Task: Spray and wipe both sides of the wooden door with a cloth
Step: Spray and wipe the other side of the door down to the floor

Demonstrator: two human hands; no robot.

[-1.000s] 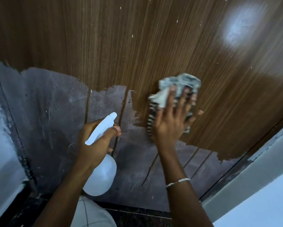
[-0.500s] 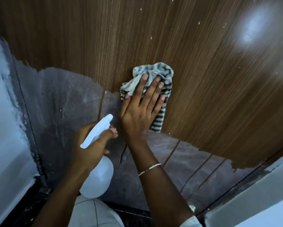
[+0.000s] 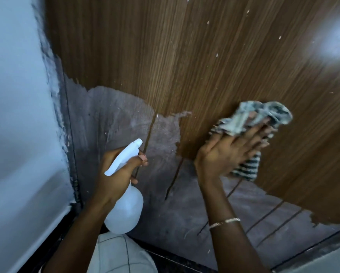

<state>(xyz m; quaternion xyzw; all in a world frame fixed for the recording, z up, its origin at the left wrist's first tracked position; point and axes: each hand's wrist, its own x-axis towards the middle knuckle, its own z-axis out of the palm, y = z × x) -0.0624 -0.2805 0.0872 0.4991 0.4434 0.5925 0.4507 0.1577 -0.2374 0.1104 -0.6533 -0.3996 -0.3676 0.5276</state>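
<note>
The wooden door (image 3: 204, 56) fills the view, brown veneer above and a grey, worn patch along its lower part. My right hand (image 3: 230, 152) presses a crumpled striped cloth (image 3: 255, 123) flat against the veneer at the right, fingers stretched out over it. My left hand (image 3: 116, 172) grips a white spray bottle (image 3: 126, 207) by its neck, nozzle pointing up toward the door, held below and left of the cloth. Part of the cloth is hidden under my right hand.
A white wall (image 3: 17, 115) stands at the left beside the door's edge. A pale frame or wall (image 3: 332, 261) shows at the bottom right. Dark floor (image 3: 175, 259) and my checked clothing (image 3: 120, 255) lie below.
My right hand has slid the cloth to the right across the door after being further left half a second ago. The camera has shifted right. My left hand keeps the bottle in much the same place.
</note>
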